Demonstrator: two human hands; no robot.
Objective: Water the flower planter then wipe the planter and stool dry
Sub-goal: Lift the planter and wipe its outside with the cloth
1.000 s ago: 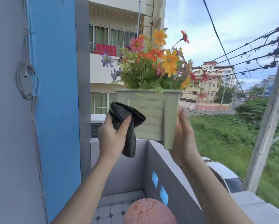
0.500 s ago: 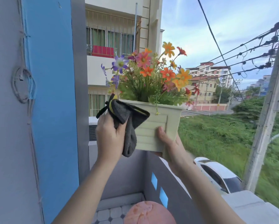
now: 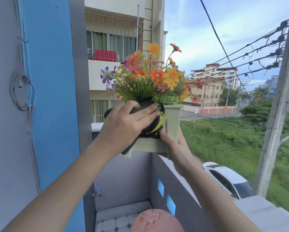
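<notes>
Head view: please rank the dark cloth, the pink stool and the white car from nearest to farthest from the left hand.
1. dark cloth: directly under the left hand, pressed against the green planter.
2. pink stool: well below the hand, at the bottom edge of the view.
3. white car: lower right, outside the balcony, down at street level.

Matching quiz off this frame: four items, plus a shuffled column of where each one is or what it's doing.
1 cloth
2 right hand
3 stool
4 white car

A below, beyond the balcony wall
B pressed on the planter front by the left hand
C grips planter's lower right corner
D bottom edge of view, pink round top

Pairs: 1-B, 2-C, 3-D, 4-A
</notes>
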